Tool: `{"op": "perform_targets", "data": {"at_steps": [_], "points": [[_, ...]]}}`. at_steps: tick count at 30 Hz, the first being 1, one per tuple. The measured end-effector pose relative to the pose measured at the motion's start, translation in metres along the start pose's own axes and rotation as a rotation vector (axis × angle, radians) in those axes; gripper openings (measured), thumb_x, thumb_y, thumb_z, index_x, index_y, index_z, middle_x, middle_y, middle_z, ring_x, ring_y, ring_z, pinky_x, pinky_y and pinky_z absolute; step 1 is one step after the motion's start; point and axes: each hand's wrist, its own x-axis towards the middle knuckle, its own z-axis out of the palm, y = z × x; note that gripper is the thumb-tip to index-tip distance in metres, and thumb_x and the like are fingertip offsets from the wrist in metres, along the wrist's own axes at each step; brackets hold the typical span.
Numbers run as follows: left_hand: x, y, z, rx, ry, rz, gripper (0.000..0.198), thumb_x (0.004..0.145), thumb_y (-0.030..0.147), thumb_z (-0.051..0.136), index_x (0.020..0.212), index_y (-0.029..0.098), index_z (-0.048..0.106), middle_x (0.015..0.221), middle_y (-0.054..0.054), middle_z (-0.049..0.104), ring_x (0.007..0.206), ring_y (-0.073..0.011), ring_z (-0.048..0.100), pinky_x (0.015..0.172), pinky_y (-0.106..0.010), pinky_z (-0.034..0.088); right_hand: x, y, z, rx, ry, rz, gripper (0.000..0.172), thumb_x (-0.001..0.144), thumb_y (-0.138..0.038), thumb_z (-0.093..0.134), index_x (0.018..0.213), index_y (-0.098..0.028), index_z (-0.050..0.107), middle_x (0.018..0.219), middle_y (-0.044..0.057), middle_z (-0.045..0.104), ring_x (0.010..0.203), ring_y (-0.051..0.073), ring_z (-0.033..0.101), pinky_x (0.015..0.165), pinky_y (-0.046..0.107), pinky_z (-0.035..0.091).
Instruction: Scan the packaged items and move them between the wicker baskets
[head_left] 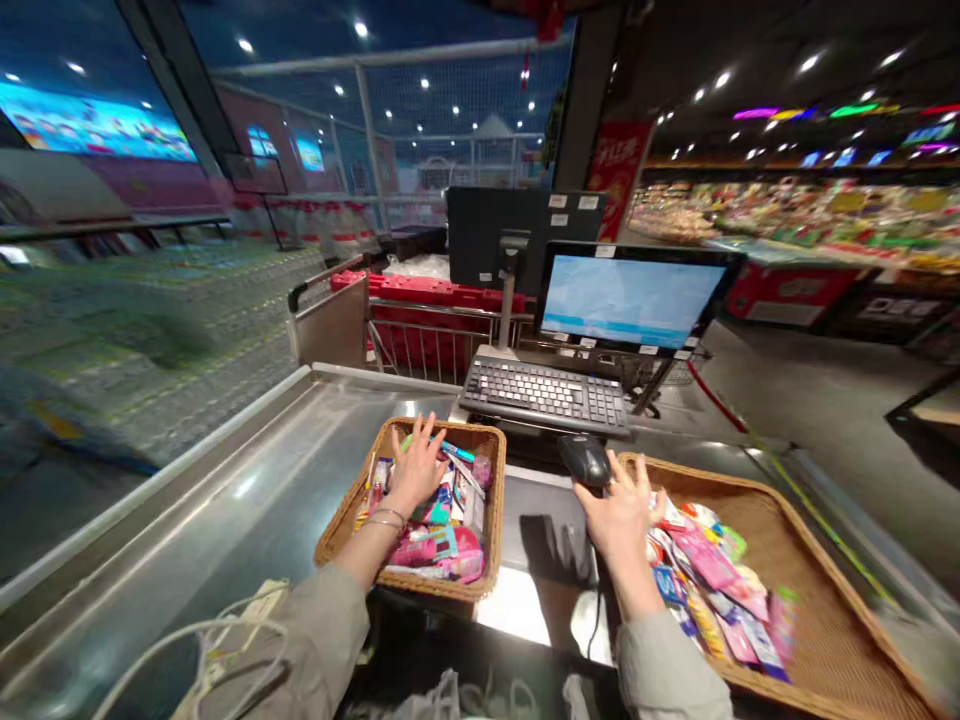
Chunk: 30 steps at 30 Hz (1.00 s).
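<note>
My left hand reaches over the smaller wicker basket, its fingers spread above the small packets inside. A blue pen-like item lies just beyond its fingertips. Among the contents are pink packages; most are too small to name. Between the black computer mouse and the larger wicker basket is my right hand, its fingers apart and nothing held. Its thumb and index finger are close to the mouse; whether they touch it I cannot tell. Pink and white packets fill the larger basket's left side.
A keyboard sits beyond the baskets, with a lit monitor and a dark screen back behind it. The metal counter extends left. A white cable loops by my left sleeve. Red crates stand farther back.
</note>
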Motion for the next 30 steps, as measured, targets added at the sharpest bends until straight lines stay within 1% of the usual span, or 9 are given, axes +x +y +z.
{"op": "perform_targets", "data": {"at_steps": [4, 8, 13, 18, 23, 30], "points": [[-0.009, -0.014, -0.005, 0.001, -0.007, -0.017, 0.051, 0.089, 0.036, 0.052, 0.138, 0.022, 0.052, 0.161, -0.01, 0.02, 0.149, -0.0325, 0.015, 0.115, -0.068, -0.002, -0.003, -0.008, 0.005, 0.007, -0.042, -0.027, 0.042, 0.081, -0.052, 0.048, 0.092, -0.023, 0.075, 0.131, 0.008, 0.063, 0.14, 0.033, 0.03, 0.109, 0.061, 0.014], [-0.017, -0.026, -0.007, 0.01, -0.045, -0.029, 0.05, 0.088, 0.035, 0.053, 0.136, 0.023, 0.054, 0.161, -0.01, 0.02, 0.149, -0.0345, 0.016, 0.114, -0.069, -0.002, -0.006, -0.016, 0.006, 0.025, -0.066, -0.04, 0.042, 0.082, -0.051, 0.046, 0.09, -0.022, 0.075, 0.131, 0.009, 0.062, 0.14, 0.034, 0.028, 0.108, 0.063, 0.013], [-0.026, -0.037, -0.005, 0.033, -0.086, -0.049, 0.05, 0.087, 0.03, 0.054, 0.136, 0.024, 0.053, 0.161, -0.01, 0.021, 0.149, -0.0339, 0.014, 0.114, -0.069, -0.005, -0.008, -0.023, 0.005, 0.013, -0.064, -0.078, 0.044, 0.083, -0.053, 0.045, 0.087, -0.021, 0.075, 0.131, 0.011, 0.062, 0.139, 0.033, 0.029, 0.108, 0.061, 0.012], [-0.033, -0.044, -0.009, 0.055, -0.126, -0.077, 0.049, 0.086, 0.029, 0.053, 0.135, 0.023, 0.055, 0.161, -0.011, 0.023, 0.149, -0.033, 0.014, 0.113, -0.069, -0.009, -0.008, -0.028, 0.008, 0.033, -0.06, -0.06, 0.044, 0.082, -0.053, 0.045, 0.086, -0.021, 0.074, 0.129, 0.011, 0.063, 0.139, 0.033, 0.029, 0.108, 0.061, 0.011], [-0.037, -0.051, -0.014, 0.076, -0.159, -0.116, 0.051, 0.085, 0.034, 0.055, 0.134, 0.021, 0.055, 0.16, -0.013, 0.024, 0.149, -0.0354, 0.012, 0.113, -0.069, -0.008, -0.008, -0.028, 0.011, 0.041, -0.08, -0.059, 0.041, 0.08, -0.052, 0.047, 0.088, -0.022, 0.074, 0.13, 0.009, 0.063, 0.14, 0.032, 0.028, 0.109, 0.061, 0.011], [-0.042, -0.064, -0.012, 0.113, -0.222, -0.126, 0.054, 0.083, 0.043, 0.058, 0.132, 0.019, 0.058, 0.16, -0.014, 0.024, 0.149, -0.0362, 0.009, 0.112, -0.07, -0.008, -0.008, -0.027, 0.017, 0.058, -0.063, -0.065, 0.04, 0.079, -0.052, 0.047, 0.085, -0.023, 0.074, 0.13, 0.008, 0.063, 0.14, 0.033, 0.03, 0.109, 0.063, 0.011]]}}
